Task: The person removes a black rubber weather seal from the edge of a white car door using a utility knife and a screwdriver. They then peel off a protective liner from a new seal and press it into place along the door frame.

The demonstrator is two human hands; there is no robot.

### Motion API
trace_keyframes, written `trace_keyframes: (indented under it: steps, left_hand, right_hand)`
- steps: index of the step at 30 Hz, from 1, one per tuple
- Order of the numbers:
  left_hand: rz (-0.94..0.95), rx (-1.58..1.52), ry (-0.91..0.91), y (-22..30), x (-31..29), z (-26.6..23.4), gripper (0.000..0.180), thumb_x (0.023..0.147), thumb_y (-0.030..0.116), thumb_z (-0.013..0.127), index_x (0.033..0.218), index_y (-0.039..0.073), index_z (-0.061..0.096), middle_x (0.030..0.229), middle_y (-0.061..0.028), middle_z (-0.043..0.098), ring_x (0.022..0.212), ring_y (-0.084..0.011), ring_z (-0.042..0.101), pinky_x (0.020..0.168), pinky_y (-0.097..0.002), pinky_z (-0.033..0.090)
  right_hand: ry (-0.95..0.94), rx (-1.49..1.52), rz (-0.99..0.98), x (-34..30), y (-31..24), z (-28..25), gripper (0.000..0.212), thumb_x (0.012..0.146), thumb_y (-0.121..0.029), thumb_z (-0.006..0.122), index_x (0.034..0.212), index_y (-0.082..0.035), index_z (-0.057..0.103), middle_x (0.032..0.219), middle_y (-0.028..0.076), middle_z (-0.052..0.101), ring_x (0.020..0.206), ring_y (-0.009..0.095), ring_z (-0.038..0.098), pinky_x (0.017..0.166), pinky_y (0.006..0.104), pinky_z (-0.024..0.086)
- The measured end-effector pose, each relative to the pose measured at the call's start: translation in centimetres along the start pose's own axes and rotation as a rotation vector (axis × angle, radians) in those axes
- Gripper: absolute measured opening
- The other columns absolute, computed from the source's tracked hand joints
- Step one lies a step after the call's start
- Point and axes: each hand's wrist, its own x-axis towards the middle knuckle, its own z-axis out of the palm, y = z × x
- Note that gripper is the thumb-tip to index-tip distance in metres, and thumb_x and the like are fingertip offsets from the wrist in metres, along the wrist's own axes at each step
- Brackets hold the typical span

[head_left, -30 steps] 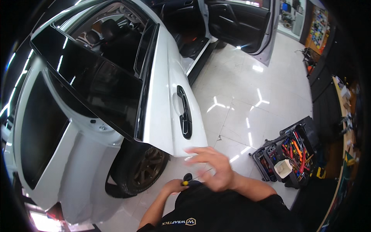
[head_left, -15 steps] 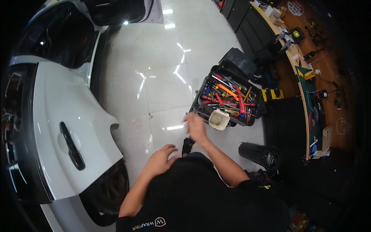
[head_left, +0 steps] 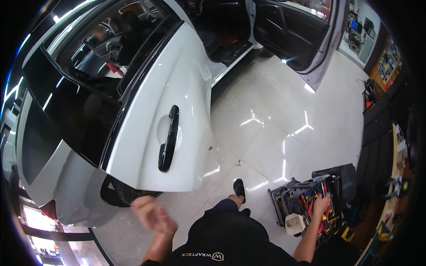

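My right hand [head_left: 322,205] reaches into the open tool box [head_left: 284,188] on my right, among screwdrivers and other hand tools. Its fingers look curled round something near a slim metal-and-red tool, but I cannot make out what. A cream-coloured tub [head_left: 294,224] sits at the box's near side. Smeared by motion, my left hand [head_left: 155,215] is raised by the lower edge of a white car door [head_left: 191,133] with a black handle [head_left: 169,138]. How its fingers are set cannot be told.
A second car door [head_left: 293,33] swings out farther ahead. The pale tiled floor [head_left: 253,146] runs between the car and a workbench [head_left: 392,177] at right. Part of a tyre [head_left: 128,195] shows under the near door.
My view has swung left, bringing in more of the car. My right hand has gone from beside the tool box into it, and my left hand has risen toward the near door.
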Motion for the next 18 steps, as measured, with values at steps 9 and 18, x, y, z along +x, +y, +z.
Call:
trace_keyframes:
  steps: [9,18]
  left_hand:
    - [-0.565,0.356,0.499,-7.3,-2.9,6.6,0.055,0.115,0.029,0.035,0.155,-0.01,0.03,0.159,-0.0278,0.034,0.142,-0.0362,0.042,0.119,-0.0457,0.033]
    - [-0.452,1.118,0.495,-17.6,2.3,2.0,0.045,0.112,0.02,0.038,0.14,-0.014,0.048,0.135,-0.0372,0.056,0.122,-0.0494,0.057,0.11,-0.05,0.043]
  right_hand:
    - [-1.805,1.159,-0.981,-11.0,-48.6,-25.2,0.026,0.097,-0.012,0.057,0.115,0.004,0.068,0.096,0.015,0.073,0.09,0.022,0.07,0.083,0.0345,0.054]
    - [-1.978,0.578,-1.777,-6.4,-66.1,-34.0,0.037,0.099,-0.02,0.056,0.124,0.006,0.064,0.106,0.018,0.07,0.095,0.027,0.067,0.085,0.0391,0.055]
